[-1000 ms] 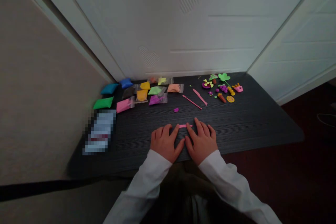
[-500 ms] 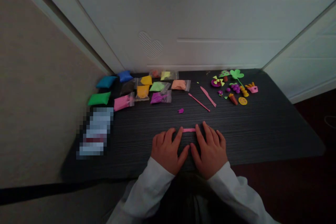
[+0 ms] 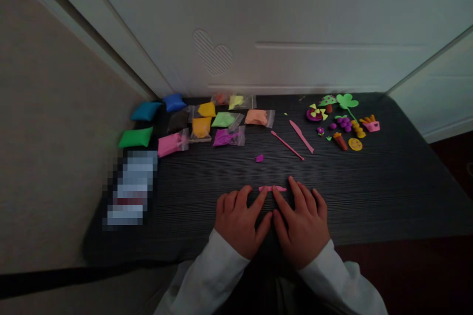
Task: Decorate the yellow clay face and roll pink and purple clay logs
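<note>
A thin strip of pink modelling clay [image 3: 283, 189] lies crosswise on the dark table in front of me. My left hand [image 3: 240, 219] presses an index fingertip on the strip left of its middle. Just beside it, the index fingertip of my right hand [image 3: 302, 224] also rests on the clay. Both hands are palm down with fingers spread, and the thumbs nearly meet. A small purple clay piece [image 3: 259, 158] sits beyond the strip. Farther back lie a pink modelling stick [image 3: 287, 145] and a pink plastic knife [image 3: 301, 136].
Bags of coloured clay, such as a pink one [image 3: 170, 144] and a purple one [image 3: 226, 137], fill the back left. Small clay figures, including a green clover [image 3: 347, 102] and a yellow smiley disc [image 3: 355, 144], stand back right. A white panel [image 3: 295, 10] borders the ribbed table [image 3: 185, 226].
My index fingertips have moved inward from the strip's ends towards its middle, so both ends now show. The whole view has shifted slightly.
</note>
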The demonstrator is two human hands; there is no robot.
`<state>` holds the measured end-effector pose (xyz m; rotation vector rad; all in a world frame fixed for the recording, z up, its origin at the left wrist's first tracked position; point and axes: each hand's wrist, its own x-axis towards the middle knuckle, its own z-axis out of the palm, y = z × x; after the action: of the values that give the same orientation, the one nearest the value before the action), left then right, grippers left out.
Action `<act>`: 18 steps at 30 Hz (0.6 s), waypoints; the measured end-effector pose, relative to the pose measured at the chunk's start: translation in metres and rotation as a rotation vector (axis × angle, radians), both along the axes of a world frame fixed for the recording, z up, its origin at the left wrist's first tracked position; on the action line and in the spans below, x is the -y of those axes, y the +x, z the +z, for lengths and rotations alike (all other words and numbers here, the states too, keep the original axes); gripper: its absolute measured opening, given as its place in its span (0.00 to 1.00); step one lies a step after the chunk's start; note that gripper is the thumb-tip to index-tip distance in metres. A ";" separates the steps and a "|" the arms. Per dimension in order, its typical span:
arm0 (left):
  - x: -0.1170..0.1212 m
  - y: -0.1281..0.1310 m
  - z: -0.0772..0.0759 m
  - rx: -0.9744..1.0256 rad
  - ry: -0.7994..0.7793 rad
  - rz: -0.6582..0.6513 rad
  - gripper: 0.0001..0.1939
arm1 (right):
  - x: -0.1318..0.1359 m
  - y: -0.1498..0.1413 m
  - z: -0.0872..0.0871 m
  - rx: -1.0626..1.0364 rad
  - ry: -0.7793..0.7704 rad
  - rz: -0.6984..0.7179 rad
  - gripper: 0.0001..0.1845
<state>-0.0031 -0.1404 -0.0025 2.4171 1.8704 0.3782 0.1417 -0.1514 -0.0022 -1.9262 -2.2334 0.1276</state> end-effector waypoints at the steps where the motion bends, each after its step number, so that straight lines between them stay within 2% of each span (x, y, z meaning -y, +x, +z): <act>1: 0.000 0.000 0.000 0.000 0.002 -0.003 0.22 | 0.000 0.000 0.000 0.002 -0.002 0.002 0.23; 10: -0.001 0.000 0.002 -0.019 0.012 -0.016 0.23 | -0.001 -0.003 0.002 0.008 -0.025 0.022 0.24; 18: 0.001 -0.002 0.001 -0.034 0.045 0.012 0.27 | -0.006 0.004 0.015 -0.029 -0.072 0.049 0.26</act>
<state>-0.0047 -0.1417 -0.0016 2.4574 1.9117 0.3867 0.1457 -0.1451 0.0127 -1.8924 -2.2880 0.2445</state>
